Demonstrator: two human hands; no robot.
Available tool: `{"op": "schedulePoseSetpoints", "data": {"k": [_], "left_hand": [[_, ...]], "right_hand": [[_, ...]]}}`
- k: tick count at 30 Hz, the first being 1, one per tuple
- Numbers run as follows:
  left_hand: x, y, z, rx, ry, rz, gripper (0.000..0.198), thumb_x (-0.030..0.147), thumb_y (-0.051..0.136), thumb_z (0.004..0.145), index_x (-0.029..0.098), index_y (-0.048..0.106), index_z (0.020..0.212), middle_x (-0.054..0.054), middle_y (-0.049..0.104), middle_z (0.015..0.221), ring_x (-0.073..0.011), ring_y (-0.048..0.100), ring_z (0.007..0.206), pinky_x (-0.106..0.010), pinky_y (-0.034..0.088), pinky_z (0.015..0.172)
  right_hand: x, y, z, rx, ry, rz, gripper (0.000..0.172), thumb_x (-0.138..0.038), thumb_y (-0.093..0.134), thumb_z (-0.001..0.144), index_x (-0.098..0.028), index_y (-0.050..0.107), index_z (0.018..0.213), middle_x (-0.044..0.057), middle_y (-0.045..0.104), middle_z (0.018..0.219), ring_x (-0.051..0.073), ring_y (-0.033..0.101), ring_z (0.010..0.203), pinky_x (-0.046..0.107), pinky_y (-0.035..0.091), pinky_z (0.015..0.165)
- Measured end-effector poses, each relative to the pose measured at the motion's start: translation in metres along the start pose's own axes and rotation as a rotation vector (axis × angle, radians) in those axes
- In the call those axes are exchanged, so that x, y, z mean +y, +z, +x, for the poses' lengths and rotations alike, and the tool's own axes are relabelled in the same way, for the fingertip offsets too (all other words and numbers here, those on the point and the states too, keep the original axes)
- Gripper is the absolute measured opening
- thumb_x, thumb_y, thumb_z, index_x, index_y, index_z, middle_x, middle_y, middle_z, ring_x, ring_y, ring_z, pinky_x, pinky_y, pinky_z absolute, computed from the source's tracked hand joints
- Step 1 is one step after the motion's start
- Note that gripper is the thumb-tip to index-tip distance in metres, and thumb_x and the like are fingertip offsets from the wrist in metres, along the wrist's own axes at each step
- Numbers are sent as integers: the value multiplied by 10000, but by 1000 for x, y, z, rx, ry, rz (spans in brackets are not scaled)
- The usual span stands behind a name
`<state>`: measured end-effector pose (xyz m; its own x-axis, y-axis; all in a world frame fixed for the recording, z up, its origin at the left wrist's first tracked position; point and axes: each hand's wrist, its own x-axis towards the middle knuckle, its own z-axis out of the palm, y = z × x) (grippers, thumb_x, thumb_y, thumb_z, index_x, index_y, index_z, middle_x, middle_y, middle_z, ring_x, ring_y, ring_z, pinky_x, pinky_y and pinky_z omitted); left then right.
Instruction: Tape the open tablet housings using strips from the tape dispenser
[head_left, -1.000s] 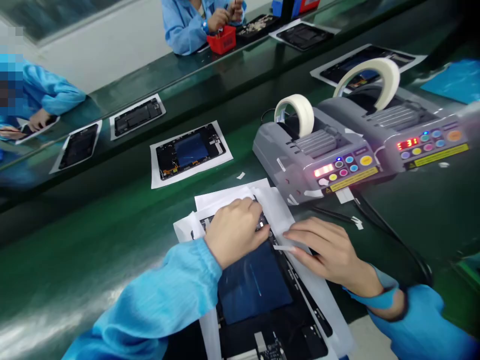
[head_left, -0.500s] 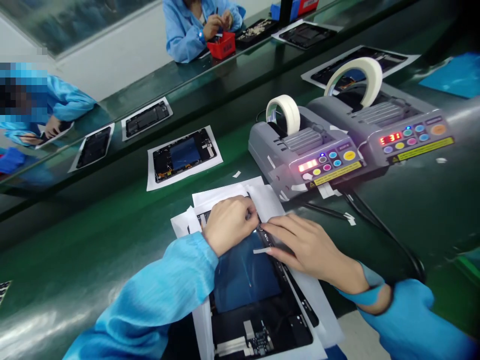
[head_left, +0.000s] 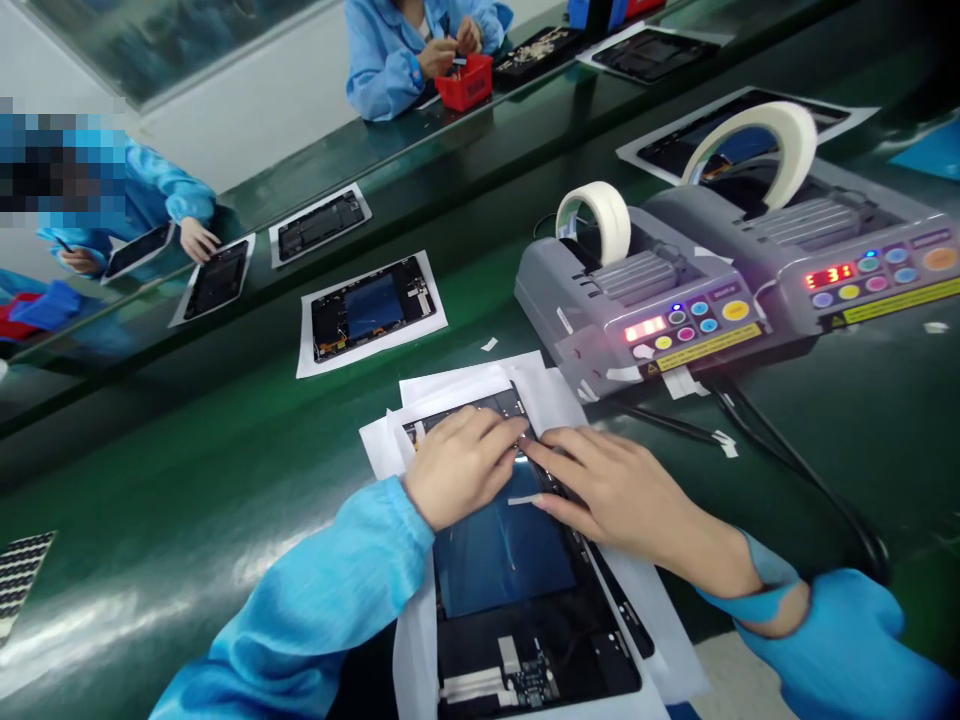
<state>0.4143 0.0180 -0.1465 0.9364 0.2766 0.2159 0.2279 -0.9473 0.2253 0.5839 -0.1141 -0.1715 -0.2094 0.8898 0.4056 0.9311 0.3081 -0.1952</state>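
Note:
An opened tablet (head_left: 510,560) with a blue battery area lies on white paper sheets (head_left: 682,650) at the front of the green bench. My left hand (head_left: 465,465) rests over its upper part, fingers bent together, their tips at the tablet's right edge; anything beneath them is hidden. My right hand (head_left: 607,480) reaches in from the right, its index fingertip meeting the left fingers at that edge. A short white tape strip (head_left: 523,500) sticks out at the right thumb, held there.
Two grey tape dispensers (head_left: 637,290) with white rolls stand behind on the right, cables in front. More opened tablets (head_left: 375,305) lie on paper further back. Two people in blue work across the bench near a red bin (head_left: 466,84).
The view has shifted slightly. My left fingers have stretched from a tight curl toward the tablet's right edge. The right hand keeps its pose. The person at left has moved a hand onto a tablet.

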Motion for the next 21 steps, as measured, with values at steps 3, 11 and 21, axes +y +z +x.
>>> {"op": "schedulePoseSetpoints", "data": {"k": [3, 11, 21], "left_hand": [[-4, -1, -1, -7, 160, 99, 231, 216, 444, 979, 165, 633, 1102, -60, 653, 945, -202, 588, 829, -329, 519, 731], [-6, -1, -8, 44, 247, 161, 223, 200, 441, 977, 123, 628, 1073, -69, 654, 962, -210, 557, 819, -346, 479, 677], [-2, 4, -11, 121, 212, 186, 236, 242, 449, 998, 113, 640, 1050, -53, 670, 936, -206, 572, 803, -356, 439, 639]], "right_hand": [[1, -1, -3, 74, -11, 26, 356, -364, 426, 991, -107, 602, 1164, 105, 654, 982, 196, 622, 780, 330, 507, 619], [23, -5, 14, -57, -77, 5, 361, -411, 467, 973, -148, 592, 1186, 97, 637, 1050, 191, 623, 861, 316, 496, 667], [32, -11, 34, -72, -227, -42, 375, -450, 391, 996, -149, 616, 988, 84, 655, 903, 174, 613, 714, 303, 463, 575]]}}
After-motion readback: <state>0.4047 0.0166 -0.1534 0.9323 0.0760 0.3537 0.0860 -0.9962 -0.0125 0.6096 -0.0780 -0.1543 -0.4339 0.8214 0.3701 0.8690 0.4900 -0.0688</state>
